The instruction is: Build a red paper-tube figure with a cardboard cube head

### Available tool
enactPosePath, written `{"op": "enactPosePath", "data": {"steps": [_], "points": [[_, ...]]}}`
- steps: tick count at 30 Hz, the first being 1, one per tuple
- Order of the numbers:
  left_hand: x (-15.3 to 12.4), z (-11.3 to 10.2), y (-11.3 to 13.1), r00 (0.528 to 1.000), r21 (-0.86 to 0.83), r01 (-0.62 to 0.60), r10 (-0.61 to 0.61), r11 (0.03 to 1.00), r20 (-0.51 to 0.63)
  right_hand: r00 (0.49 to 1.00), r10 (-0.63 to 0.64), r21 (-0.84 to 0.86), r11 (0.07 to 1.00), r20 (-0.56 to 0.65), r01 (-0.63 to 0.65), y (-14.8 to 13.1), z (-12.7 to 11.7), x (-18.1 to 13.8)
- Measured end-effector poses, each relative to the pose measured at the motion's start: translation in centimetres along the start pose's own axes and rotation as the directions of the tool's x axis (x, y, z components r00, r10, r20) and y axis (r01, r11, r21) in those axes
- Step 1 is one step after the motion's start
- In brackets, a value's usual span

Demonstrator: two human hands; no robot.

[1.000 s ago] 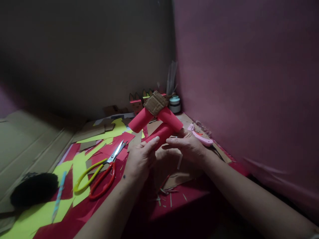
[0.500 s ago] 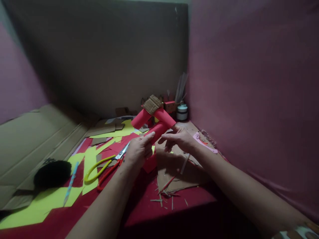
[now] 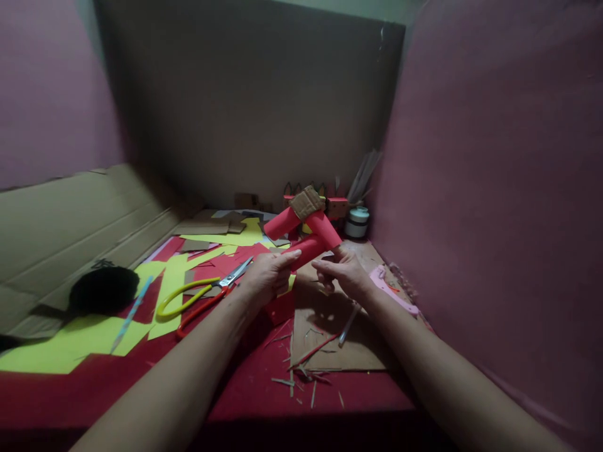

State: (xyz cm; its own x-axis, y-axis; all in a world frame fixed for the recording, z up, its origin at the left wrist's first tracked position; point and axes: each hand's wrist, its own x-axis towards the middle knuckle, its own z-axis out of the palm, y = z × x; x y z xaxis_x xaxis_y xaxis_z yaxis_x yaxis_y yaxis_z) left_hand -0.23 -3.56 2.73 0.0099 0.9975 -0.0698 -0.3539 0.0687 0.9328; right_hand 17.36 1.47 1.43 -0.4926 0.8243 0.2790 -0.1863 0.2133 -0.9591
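Observation:
My left hand [image 3: 271, 274] is closed around a red paper tube [image 3: 308, 249], thumb along its top. Just above that tube, two more red tubes [image 3: 324, 229] slant down from a small folded piece of corrugated cardboard [image 3: 306, 202]. At the lower end of the right slanting tube is my right hand [image 3: 346, 274], its fingers curled and one fingertip at the tube's opening. Whether that finger goes inside is hard to see. Scissors [image 3: 214, 292] with yellow and red handles lie beside my left wrist, blades apart.
A cardboard sheet [image 3: 325, 351] with scraps and a thin stick lies under my right hand. Yellow paper [image 3: 51, 348], a blue pencil [image 3: 132, 314] and a black fuzzy thing [image 3: 104, 290] are at left. A pink glue gun-like tool [image 3: 393, 293] and white jar [image 3: 357, 222] sit by the right wall.
The view has shifted, so the table's things appear moved. Both hands and the red tubes appear slightly further right, and my right hand's fingers are more curled at the tube end.

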Motion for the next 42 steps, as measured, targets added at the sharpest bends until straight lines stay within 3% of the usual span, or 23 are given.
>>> {"op": "enactPosePath", "data": {"steps": [19,42], "points": [[-0.5,0.5,-0.2,1.000,0.041,-0.026,0.026,0.999,-0.001,1.000,-0.007,-0.016,1.000,-0.003,0.007,0.6,-0.5,-0.3],[0.6,-0.2,-0.6,0.999,0.046,0.022,-0.023,0.999,0.028,1.000,0.009,-0.011,1.000,-0.028,-0.010,0.8,-0.5,-0.5]]}}
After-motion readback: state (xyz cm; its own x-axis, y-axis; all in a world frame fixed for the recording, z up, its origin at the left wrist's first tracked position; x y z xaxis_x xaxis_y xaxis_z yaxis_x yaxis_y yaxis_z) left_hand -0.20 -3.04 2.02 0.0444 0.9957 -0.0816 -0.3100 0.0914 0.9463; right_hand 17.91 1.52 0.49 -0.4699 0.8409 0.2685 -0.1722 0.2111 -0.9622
